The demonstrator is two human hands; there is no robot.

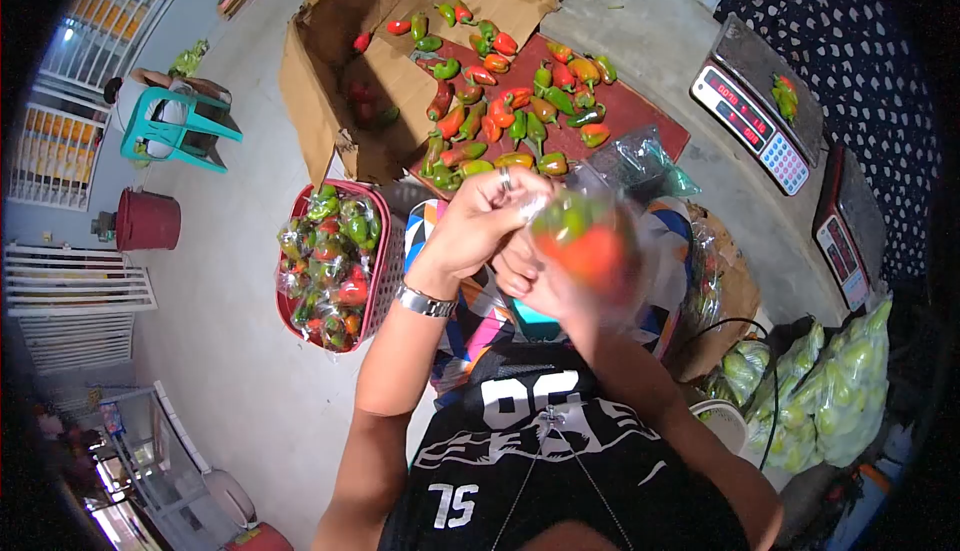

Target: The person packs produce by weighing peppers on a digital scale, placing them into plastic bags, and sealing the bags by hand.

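Note:
A clear plastic bag of red and green peppers point(590, 251), blurred by motion, is held up in front of my chest. My left hand point(485, 216), with a ring and a wristwatch, is closed at the bag's upper left side. Just below it, my right hand point(535, 276) has its fingers curled at the bag's near left side, partly hidden by the bag. Beyond my hands, loose red and green peppers point(538, 132) lie on a dark red board point(640, 116) and on an opened cardboard box point(400, 76).
A pink basket point(381, 241) of bagged peppers stands at the left. Two digital scales point(750, 116) are at the right, above bags of green produce point(850, 391). Farther left are a person point(160, 86), a teal chair point(185, 131) and a red bucket point(148, 221).

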